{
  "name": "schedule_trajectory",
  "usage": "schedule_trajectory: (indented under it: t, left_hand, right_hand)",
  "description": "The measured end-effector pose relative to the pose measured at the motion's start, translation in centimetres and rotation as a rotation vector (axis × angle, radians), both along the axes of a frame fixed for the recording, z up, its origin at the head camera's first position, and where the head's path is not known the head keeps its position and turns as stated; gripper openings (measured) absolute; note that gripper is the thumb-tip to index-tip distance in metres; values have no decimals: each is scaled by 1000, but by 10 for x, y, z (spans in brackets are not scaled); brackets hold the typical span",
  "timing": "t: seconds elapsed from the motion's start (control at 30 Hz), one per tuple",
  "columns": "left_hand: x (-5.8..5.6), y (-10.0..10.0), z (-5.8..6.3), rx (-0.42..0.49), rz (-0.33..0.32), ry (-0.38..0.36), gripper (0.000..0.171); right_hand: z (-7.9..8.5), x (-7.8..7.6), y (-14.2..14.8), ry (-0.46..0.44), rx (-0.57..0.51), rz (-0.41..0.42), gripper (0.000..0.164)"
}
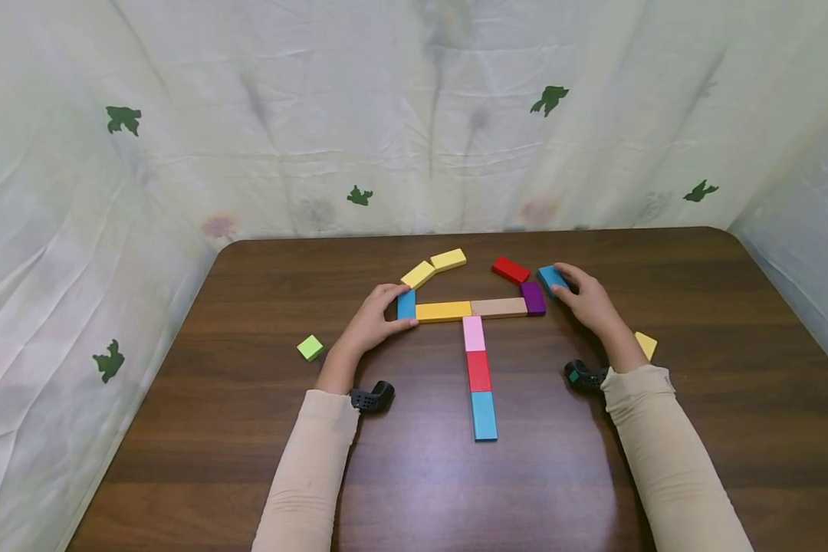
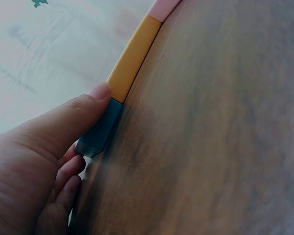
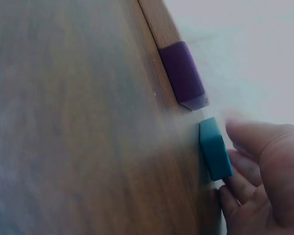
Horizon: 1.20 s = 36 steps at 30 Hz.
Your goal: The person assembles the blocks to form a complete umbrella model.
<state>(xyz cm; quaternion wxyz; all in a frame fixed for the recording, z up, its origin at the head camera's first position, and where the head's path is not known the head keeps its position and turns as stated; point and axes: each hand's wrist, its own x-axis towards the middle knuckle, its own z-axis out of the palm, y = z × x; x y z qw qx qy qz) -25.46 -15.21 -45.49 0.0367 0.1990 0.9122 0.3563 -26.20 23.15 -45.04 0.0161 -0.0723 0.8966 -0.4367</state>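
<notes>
A blue block (image 1: 551, 280) lay at the far right of a colored arrangement, just beside a purple block (image 1: 533, 299) but apart from it, its outer end pinched in the grip of a person's right hand (image 1: 589, 303). Thumb and fingers were parted only by the block, a hold that seemed meant for nudging rather than lifting, with the inner end left exposed.

Across the layout, the left hand (image 1: 372, 322) spanned a second blue piece (image 1: 406, 305), thumb at the near end by the seam with a golden block (image 1: 443, 312) and fingers at the far end, apparently to steady it. This grip was open about the piece's length. The golden block met a tan block (image 1: 499, 307) in a crossbar, above a stem of pink (image 1: 474, 333), red (image 1: 478, 371) and light blue (image 1: 484, 415) blocks, their ends aligned, it appeared, for a straight line.

Two pale yellow blocks (image 1: 448, 261) angled beyond the left hand; a tilted red block (image 1: 510, 270) sat near the purple one. A green block (image 1: 310, 348) lay apart at left, and a yellow piece (image 1: 645, 346) showed partly behind the right forearm.

The brown wood-grained tabletop (image 1: 200, 429) caught a glare near the front. Wrinkled white cloth (image 1: 386, 100) with green patches (image 1: 549, 100) hung around it.
</notes>
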Motion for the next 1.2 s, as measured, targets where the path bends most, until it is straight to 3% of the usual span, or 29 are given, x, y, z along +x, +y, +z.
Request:
schedule_trajectory:
  t: [0.2, 0.67, 0.93, 1.2]
  left_hand:
    - [0, 0, 0, 0, 2, -3, 69]
    - [1, 0, 0, 6, 2, -1, 69]
    - [1, 0, 0, 2, 5, 2, 70]
    - [1, 0, -1, 2, 7, -4, 70]
  right_hand:
    - [-1, -2, 1, -6, 83, -25, 63]
    - [3, 2, -3, 8, 175, -127, 48]
    - [7, 2, -8, 29, 130, -177, 41]
    - [11, -1, -11, 117, 62, -210, 45]
